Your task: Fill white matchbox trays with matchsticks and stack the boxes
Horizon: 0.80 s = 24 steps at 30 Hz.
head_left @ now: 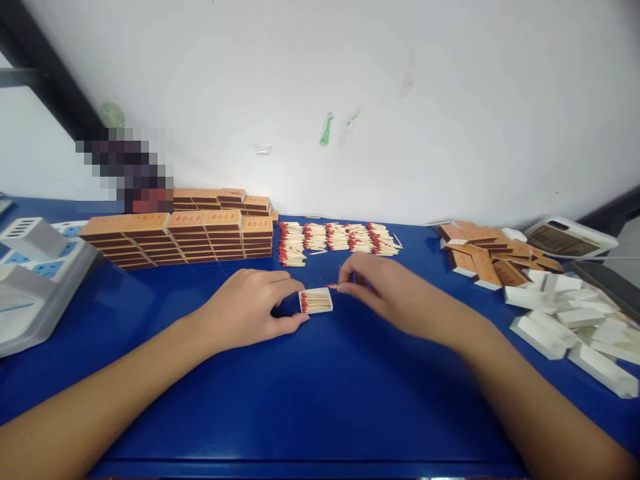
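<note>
A small white matchbox tray [317,311] lies on the blue table, with several red-tipped matches [316,302] side by side in it. My left hand [255,303] grips the tray's left end between thumb and fingers. Just right of the tray, my right hand [373,283] pinches a match [332,287], its red head pointing left toward the tray's upper right corner. Behind the hands, loose matches [337,238] lie in several bundles, most heads to the left.
Stacked orange matchboxes [205,237] stand at the left, near a white power strip [45,293]. On the right are orange sleeves [483,257], a pile of white trays [570,313] and a white device [573,235]. A white wall [320,80] rises behind.
</note>
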Tool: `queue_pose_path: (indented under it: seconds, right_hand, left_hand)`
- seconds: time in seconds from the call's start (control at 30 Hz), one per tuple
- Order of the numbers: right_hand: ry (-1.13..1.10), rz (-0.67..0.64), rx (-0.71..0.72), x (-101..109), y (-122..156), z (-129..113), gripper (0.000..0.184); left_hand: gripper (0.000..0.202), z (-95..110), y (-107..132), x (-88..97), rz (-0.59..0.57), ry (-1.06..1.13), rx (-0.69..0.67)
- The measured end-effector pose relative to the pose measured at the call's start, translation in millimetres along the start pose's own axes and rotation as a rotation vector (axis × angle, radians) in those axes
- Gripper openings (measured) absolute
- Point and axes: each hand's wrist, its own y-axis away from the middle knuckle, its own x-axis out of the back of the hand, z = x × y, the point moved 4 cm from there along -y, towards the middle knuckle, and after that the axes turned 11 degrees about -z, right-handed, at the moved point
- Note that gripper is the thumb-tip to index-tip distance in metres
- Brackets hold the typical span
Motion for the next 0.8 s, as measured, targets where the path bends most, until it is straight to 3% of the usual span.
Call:
queue_pose_path:
  seconds: [0.1, 0.2, 0.37, 0.57, 0.8]
  right_hand:
    - [0.094, -0.040, 0.057, -17, -4, -24, 0.010]
    - [0.213, -0.042, 0.081, -25, -7, -31, 0.009]
    - [0.253, -0.073, 0.098, -29, -10, -27, 0.009]
    - [0.172, -0.017, 0.054, -20, -6, -21, 0.005]
    - [0.077, -0.088, -0.005, -21, -2, -17, 0.011]
  left_hand:
    - [0.029, 1, 0, -0.4, 0.003, -0.002, -0.006]
    - [0.028, 2, 0, -1.5, 0.000, -0.008, -0.009]
    - [0.029, 2, 0, -2.4, -0.013, -0.006, -0.005]
    - [0.027, 2, -1, -1.4, 0.001, 0.001, -0.012]
    - [0.028, 2, 0, -1.1, -0.007, -0.001, -0.004]
